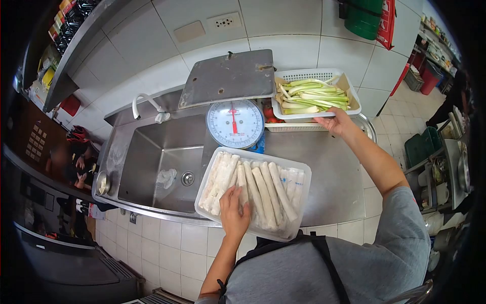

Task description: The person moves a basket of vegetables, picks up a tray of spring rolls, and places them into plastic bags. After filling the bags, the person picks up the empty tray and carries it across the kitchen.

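A translucent white plastic tub (305, 202) sits tilted at the counter's front edge, close to my body. Long pale rolls (260, 192) lie side by side in it, several with a frosty or floury surface. My left hand (235, 215) rests over the rolls on the tub's left side, fingers apart and touching them. At the back right, my right hand (336, 121) grips the front rim of a white perforated basket (304, 73). Green and white stalks (314, 96), possibly celery or leek, fill that basket. Another basket (296, 127) with red produce is partly hidden beneath it.
A dial scale (235, 123) with a grey metal platform (228, 81) stands behind the tub. To the left is a steel sink (152, 167) with a white faucet (147, 104) and a crumpled plastic bag (166, 178). A person (76, 159) is at the far left.
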Tool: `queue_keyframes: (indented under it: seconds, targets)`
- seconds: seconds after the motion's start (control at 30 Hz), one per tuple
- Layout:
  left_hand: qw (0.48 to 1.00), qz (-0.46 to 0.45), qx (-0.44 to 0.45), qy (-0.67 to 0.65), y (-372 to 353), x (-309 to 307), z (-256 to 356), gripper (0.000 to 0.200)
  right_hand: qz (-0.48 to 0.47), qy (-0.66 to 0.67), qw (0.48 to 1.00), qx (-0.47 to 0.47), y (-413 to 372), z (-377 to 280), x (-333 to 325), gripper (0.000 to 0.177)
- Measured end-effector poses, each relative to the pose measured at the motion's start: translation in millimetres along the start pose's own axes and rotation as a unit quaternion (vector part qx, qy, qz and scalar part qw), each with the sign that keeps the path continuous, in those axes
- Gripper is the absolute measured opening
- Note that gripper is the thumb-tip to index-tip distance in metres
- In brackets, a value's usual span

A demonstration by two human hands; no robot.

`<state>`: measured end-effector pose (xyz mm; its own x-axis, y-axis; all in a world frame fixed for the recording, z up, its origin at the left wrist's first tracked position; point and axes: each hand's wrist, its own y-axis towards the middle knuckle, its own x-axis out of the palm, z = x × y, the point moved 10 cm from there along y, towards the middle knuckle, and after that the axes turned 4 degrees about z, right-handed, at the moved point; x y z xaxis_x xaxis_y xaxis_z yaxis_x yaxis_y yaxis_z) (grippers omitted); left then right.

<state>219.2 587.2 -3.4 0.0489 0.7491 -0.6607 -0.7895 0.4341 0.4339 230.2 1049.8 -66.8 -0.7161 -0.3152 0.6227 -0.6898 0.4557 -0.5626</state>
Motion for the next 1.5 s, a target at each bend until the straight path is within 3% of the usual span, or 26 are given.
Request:
queue_keyframes:
  seconds: [0.2,0.3,0.4,0.5,0.63,0.67,0.77,0.8,0.93,1.13,1.5]
  targets:
    - [1.0,-0.007,0.003,0.019,-0.4,3.8,-1.8,0.045,-0.089,-0.008,0.996,0.024,-37.4,-52.1,26.9,0.041]
    - [1.0,-0.012,-0.005,0.019,0.6,4.6,-0.1,0.043,-0.072,-0.04,0.994,-0.075,-59.9,-102.6,30.2,0.044]
    - [1.0,-0.006,-0.006,0.017,0.7,5.6,0.0,0.042,-0.089,-0.07,0.99,-0.081,-85.5,-137.5,36.1,0.045]
    - [1.0,-0.002,-0.002,0.026,0.3,7.4,-1.1,0.041,-0.114,-0.082,0.99,-0.031,-92.8,-152.6,29.8,0.046]
    - [0.999,-0.001,-0.009,0.032,2.9,8.4,0.0,0.039,-0.069,-0.108,0.991,-0.039,-89.0,-167.5,4.0,0.045]
    - [0.999,0.0,-0.014,0.031,3.0,8.7,0.2,0.039,-0.049,-0.135,0.989,-0.037,-95.0,-166.5,1.7,0.037]
    - [0.999,0.005,-0.027,0.032,3.8,7.7,0.0,0.039,-0.07,-0.227,0.971,-0.018,-84.0,-178.1,-10.2,0.022]
    - [0.999,0.006,-0.031,0.032,3.5,7.0,0.0,0.039,-0.006,-0.3,0.953,-0.045,-76.7,-186.1,-18.5,0.01]
    - [0.998,0.014,-0.041,0.048,4.0,6.8,1.6,0.039,0.027,-0.438,0.898,-0.024,-24.6,-206.8,-30.7,0.009]
    - [0.995,0.026,-0.058,0.08,3.2,6.1,-2.3,0.039,-0.009,-0.561,0.825,0.062,51.4,-209.7,-29.6,0.013]
    - [0.992,0.028,-0.073,0.104,6.5,6.3,2.9,0.037,0.004,-0.556,0.828,0.073,106.9,-175.1,-41.7,0.019]
